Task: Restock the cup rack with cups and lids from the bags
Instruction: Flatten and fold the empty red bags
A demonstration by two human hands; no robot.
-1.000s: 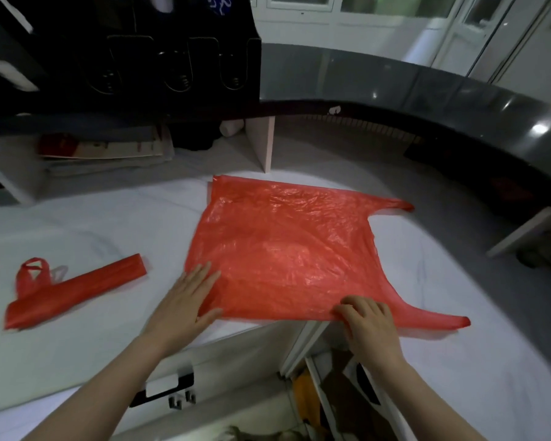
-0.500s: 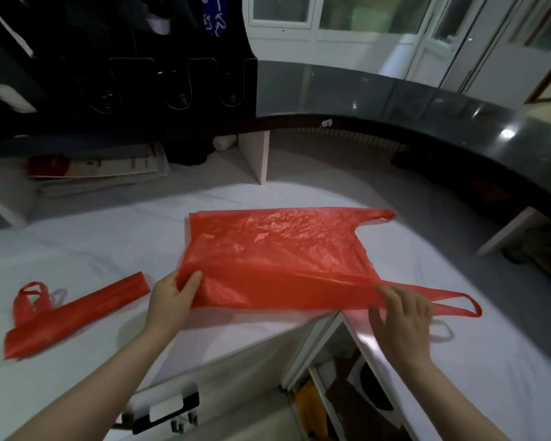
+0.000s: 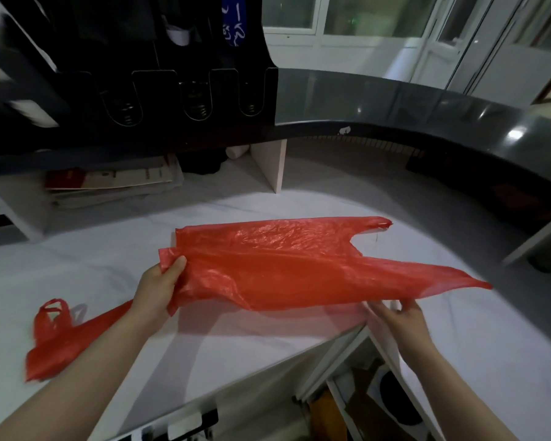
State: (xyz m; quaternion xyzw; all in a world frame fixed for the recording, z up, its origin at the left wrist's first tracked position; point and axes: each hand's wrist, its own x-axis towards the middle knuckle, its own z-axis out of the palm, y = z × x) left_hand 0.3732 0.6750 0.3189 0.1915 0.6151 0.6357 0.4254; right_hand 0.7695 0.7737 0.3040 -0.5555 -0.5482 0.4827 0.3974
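Observation:
An empty red plastic bag (image 3: 287, 268) is lifted over the white counter (image 3: 458, 345), its near half raised and folded toward the far half. My left hand (image 3: 159, 291) pinches the bag's bottom left corner. My right hand (image 3: 398, 319) is under the near edge on the handle side, fingers curled around the thin plastic. A second red bag (image 3: 64, 335), folded into a narrow strip, lies on the counter to the left. The black cup rack (image 3: 159, 90) stands at the back left, its slots showing springs. No cups or lids show.
A raised dark curved countertop (image 3: 427, 100) rings the work surface at the back and right. Stacked papers (image 3: 115, 179) lie under the shelf at the left. A white divider panel (image 3: 271, 163) stands upright behind the bag. An open cabinet (image 3: 363, 402) is below the counter edge.
The bag lay flat under both palms; both hands have since gripped its near edge and lifted it up and away, folding it in half lengthwise.

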